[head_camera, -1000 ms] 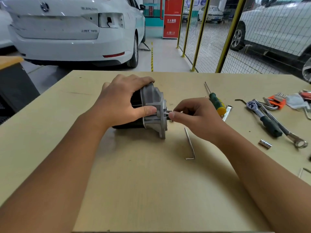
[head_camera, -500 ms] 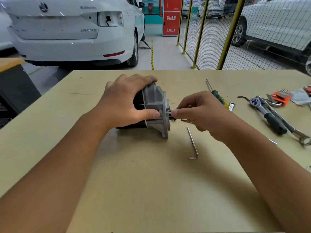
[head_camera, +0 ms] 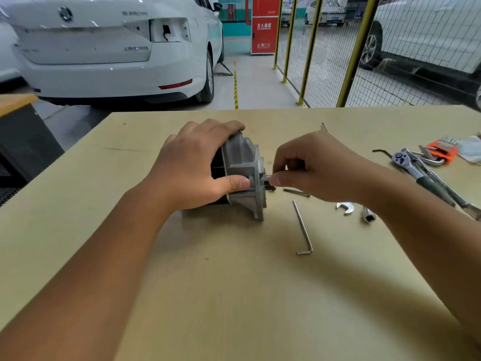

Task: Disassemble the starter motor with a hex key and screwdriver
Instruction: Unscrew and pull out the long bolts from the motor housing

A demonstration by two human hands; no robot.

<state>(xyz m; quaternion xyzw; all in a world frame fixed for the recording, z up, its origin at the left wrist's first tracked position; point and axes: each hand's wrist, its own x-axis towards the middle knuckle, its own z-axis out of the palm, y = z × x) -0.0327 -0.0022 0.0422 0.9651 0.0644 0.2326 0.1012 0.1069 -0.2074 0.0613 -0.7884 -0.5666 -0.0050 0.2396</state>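
The starter motor (head_camera: 242,175) lies at table centre, gripped by the left hand (head_camera: 192,168). At its 3 o'clock face, the right hand (head_camera: 312,173) pinches a bolt (head_camera: 266,179). Judged step: bolt extraction by hand. Next: withdraw it straight. The hex key (head_camera: 302,227) lies at 5 o'clock.

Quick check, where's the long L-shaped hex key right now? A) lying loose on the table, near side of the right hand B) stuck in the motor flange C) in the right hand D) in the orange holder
A: the hex key lies free on the table, while the right hand pinches a small part at the starter motor, which the left hand steadies.
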